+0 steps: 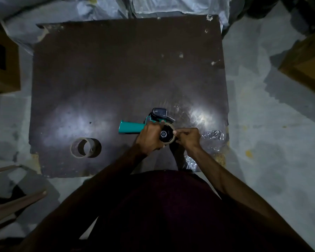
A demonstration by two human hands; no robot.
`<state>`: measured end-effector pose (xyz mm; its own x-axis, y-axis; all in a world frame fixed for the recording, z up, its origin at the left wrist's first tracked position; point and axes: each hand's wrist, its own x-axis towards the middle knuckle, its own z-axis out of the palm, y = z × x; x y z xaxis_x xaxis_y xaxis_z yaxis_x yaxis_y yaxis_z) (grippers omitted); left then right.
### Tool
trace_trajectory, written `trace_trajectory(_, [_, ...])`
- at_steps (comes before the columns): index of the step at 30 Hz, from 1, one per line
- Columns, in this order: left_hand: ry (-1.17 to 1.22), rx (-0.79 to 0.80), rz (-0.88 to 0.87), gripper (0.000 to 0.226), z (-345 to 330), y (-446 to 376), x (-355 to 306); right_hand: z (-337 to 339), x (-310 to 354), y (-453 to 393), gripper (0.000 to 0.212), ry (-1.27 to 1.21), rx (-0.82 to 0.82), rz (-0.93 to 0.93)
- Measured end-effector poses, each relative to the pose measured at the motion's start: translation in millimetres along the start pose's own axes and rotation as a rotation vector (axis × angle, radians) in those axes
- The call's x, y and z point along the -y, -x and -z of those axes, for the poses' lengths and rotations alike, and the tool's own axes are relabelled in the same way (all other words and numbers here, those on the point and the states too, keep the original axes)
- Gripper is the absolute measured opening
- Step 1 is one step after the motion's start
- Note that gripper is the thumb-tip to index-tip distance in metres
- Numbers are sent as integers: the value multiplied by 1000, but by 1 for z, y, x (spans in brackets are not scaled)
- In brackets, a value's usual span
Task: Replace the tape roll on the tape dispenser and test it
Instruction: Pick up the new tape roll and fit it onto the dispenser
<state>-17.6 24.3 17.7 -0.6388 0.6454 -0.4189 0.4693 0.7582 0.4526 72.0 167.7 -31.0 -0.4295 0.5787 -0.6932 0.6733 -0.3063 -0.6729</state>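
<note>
A: Item one, board (116, 70). Dark brown, scuffed, chipped at the corners, lying flat on a pale floor (262, 142).

B: Item two, dispenser (135, 127). Teal handle pointing left, black head at the far end, lying near the board's front edge, right of centre.

A: Item three, roll (168, 136). Seated on the dispenser's black hub, at the near right of the handle. Tape clear or pale; its loose end cannot be made out.

B: Item four, left hand (149, 138). Closed around the dispenser where handle meets roll, fingers curled over the roll's left side.

A: Item five, right hand (187, 137). Fingers pinched together at the roll's right rim. Whether they hold the tape's end or only press the rim cannot be told.

B: Item six, core (85, 148). Empty cardboard ring, lying on its side, on the board to the left of the hands and well apart from the dispenser.

A: Item seven, wrap (212, 136). Crumpled clear plastic on the board, just right of the right hand, more of it by the right forearm at the front edge.

B: Item eight, boxes. One brown box (4, 60) on the floor left of the board, another (307, 60) at the right.
</note>
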Motion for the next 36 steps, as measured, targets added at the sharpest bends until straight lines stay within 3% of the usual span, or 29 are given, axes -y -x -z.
trace_trajectory(13, [-125, 151, 53, 98, -13, -11, 1, -4, 3, -10, 4, 27, 51, -14])
trace_trajectory(16, [-121, 140, 67, 98, -18, -11, 2, -6, 0, -15, 11, 37, 35, -2])
trace_trajectory(18, [-111, 138, 73, 99, -20, -10, 2, -6, -1, -15, 4, 43, 28, 9])
trace_trajectory(33, [-85, -11, 58, 85, -19, -1, -2, -5, -5, -14, 9, 128, -33, 92])
trace_trajectory(36, [-47, -31, 68, 95, -25, 1, -2, -4, -6, -17, 11, 131, -11, 113])
